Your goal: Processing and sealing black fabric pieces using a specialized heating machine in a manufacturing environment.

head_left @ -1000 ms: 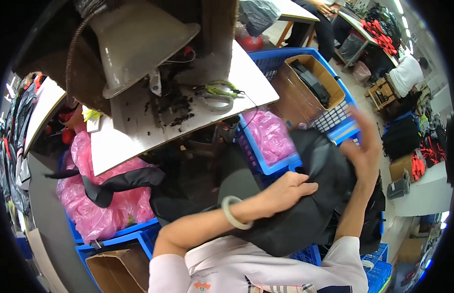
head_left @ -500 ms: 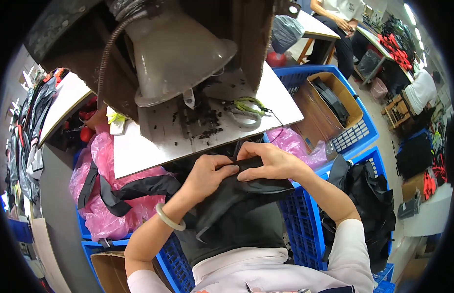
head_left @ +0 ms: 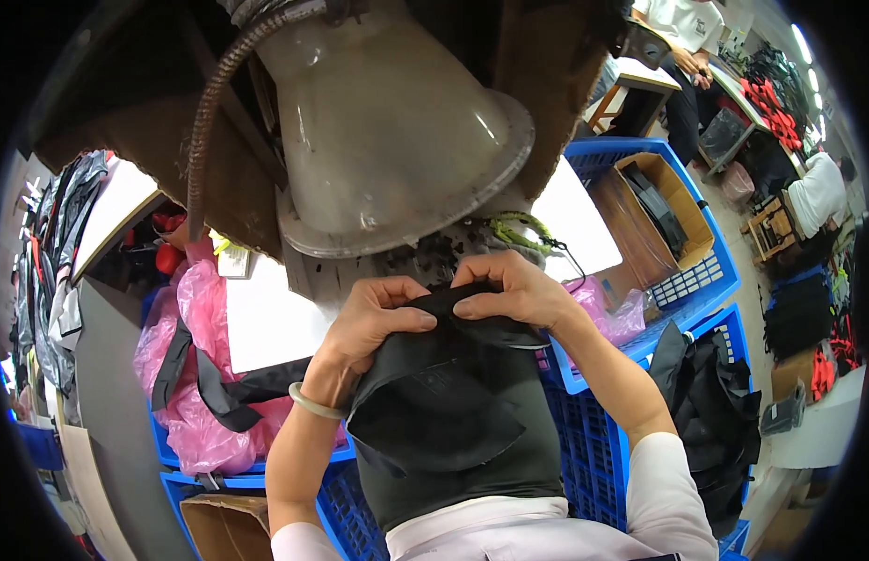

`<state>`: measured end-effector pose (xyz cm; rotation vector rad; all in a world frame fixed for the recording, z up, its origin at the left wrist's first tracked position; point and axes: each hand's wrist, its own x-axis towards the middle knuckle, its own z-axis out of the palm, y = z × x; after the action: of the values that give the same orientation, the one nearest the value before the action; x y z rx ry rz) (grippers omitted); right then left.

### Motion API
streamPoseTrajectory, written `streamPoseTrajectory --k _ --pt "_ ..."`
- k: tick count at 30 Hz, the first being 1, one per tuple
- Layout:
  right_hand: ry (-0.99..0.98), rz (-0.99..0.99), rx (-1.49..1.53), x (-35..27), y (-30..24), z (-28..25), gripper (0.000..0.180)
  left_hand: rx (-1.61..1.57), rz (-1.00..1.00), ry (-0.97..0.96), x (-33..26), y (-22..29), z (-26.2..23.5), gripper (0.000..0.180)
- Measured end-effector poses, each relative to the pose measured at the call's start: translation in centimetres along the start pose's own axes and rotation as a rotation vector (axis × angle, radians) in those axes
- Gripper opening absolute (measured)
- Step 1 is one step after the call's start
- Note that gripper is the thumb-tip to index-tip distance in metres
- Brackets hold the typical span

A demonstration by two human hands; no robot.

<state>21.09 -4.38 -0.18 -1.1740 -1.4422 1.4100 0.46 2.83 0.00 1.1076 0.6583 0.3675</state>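
Observation:
A black fabric piece hangs down over my lap, its upper edge stretched between both hands. My left hand pinches that edge with thumb and bent fingers; a pale bangle circles the wrist. Close beside it on the right, my right hand grips the same edge, thumb on the near side. Both hands are at the near edge of the white tabletop. Directly above them hangs a large cloudy bell-shaped cover, which hides much of the tabletop behind the hands.
Scissors with yellow-green wrapping lie right of the cover. Pink plastic and black strips lie at left. Blue crates flank my legs, one at right holding black fabric. A person is at the far right.
The bell cover appears larger and nearer as the view shifts forward. My hands have drawn slightly apart along the edge, and the black fabric now hangs more spread out.

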Motion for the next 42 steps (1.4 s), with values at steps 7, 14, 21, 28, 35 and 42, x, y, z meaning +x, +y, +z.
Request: streamPoseTrajectory --k 7,14,21,28,35,42 --pt "-0.015 0.097 0.204 2.6 -1.3 -0.5 0.016 -0.134 0.026 0.076 1.6 0.4 -2.2 0.028" --pt "0.189 0.146 0.287 3.9 -2.5 -0.4 0.034 -0.422 0.056 0.226 2.4 -0.1 -2.3 0.040" --pt "0.236 0.105 0.340 3.9 -2.0 -0.3 0.032 -0.499 0.149 0.230 3.0 -1.5 -3.1 0.040" --pt "0.200 0.050 0.361 3.7 -2.0 -0.4 0.027 -0.629 0.188 0.184 2.9 -1.1 -2.1 0.029" --pt "0.183 0.036 0.367 3.7 -2.0 -0.1 0.026 -0.409 0.179 0.274 3.3 -1.5 -3.2 0.031" --pt "0.221 0.035 0.305 3.6 -2.1 0.1 0.026 -0.585 0.098 0.290 2.7 0.2 -1.4 0.035"
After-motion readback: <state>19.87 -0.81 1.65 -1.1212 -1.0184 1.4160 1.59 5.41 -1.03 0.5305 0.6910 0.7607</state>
